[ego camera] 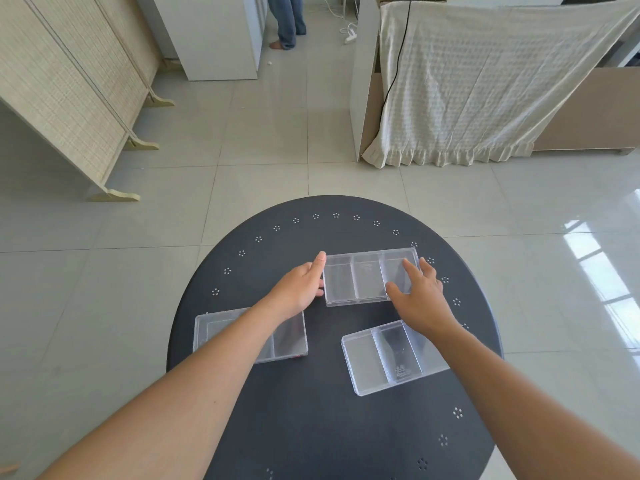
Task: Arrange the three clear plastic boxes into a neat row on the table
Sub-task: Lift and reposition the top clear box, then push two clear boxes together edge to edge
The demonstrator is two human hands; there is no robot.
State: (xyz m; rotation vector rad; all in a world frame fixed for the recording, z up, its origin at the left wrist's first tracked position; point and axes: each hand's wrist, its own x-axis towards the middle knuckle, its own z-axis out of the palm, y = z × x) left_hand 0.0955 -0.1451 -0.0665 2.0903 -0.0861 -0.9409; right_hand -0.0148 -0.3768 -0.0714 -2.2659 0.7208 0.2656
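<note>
Item: three clear plastic boxes, lidded, each divided into compartments, on a dark round desk.

Far box: lies flat toward the far side of the desk, long side across the view. Left hand rests against its left short end, index finger extended along that edge, other fingers curled at the near left corner. Right hand lies on its right end, fingers spread apart and flat on the lid, thumb at the near edge. Neither hand is clamped; both press or steady.

Near-left box: flat, partly hidden under the left forearm, untouched.

Near-right box: flat, skewed, partly under the right wrist, contact cannot be told.

Handling, as judged: light, rigid, thin-walled, smooth and likely slippery on the desk; probably slides readily. Best held at opposite short ends, or pushed by the edges; lid may flex under pressure.
</note>
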